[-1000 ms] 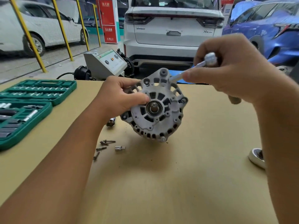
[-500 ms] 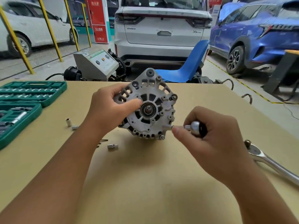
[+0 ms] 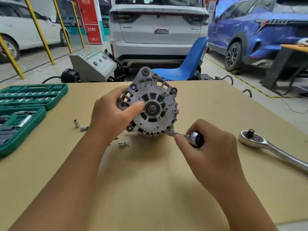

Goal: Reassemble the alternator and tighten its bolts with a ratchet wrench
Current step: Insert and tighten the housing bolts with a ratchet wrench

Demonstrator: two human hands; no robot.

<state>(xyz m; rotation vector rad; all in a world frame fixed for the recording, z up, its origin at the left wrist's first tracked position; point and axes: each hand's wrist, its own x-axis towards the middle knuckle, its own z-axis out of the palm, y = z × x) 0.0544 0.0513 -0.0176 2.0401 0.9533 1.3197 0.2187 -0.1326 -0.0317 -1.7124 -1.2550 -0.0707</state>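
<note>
The grey alternator (image 3: 155, 97) stands on edge on the tan table (image 3: 150, 189), its bearing face toward me. My left hand (image 3: 110, 114) grips its left rim, thumb lying across the face near the central shaft. My right hand (image 3: 210, 147) holds a small chrome ratchet wrench (image 3: 194, 138) whose socket tip sits on a bolt at the alternator's lower right edge. Bolt heads show at the housing's upper left and upper right corners.
A large chrome ratchet (image 3: 266, 147) lies on the table at the right. A green socket case (image 3: 25, 112) lies open at the left edge. Loose sockets (image 3: 80, 125) and a small adapter (image 3: 123, 143) lie near my left forearm. Cars and a blue chair (image 3: 186, 64) stand beyond the table.
My right hand brought the small wrench from the alternator's top down to its lower right bolt. Over the last half second it has stayed on that bolt. My left hand kept its grip.
</note>
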